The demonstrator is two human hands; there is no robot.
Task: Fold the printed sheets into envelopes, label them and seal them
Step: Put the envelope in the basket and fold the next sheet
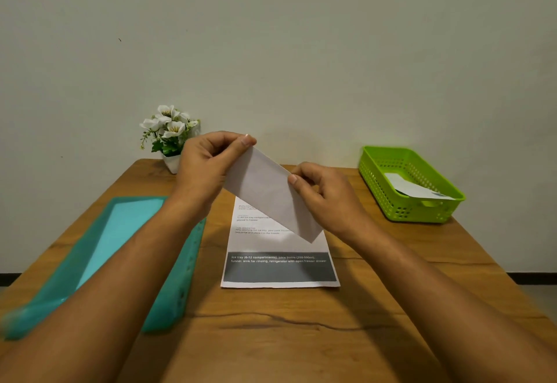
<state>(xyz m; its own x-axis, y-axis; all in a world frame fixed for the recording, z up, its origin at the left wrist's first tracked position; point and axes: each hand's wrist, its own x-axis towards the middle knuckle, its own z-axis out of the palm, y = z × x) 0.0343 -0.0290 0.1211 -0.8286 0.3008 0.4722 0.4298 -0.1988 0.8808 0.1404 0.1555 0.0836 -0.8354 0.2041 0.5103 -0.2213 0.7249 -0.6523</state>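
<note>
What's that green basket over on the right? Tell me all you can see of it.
The lime-green plastic basket is a shallow rectangular box. Rows of small holes pierce its walls, and a handle slot is cut in its near end. It stands upright, at a slant, near the far right corner of the brown wooden table. A white folded paper piece lies tilted inside it. Nothing else touches it.

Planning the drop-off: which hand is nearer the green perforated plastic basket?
Right. The right hand is left of the green plastic basket, not touching; the left hand is farther left.
</note>
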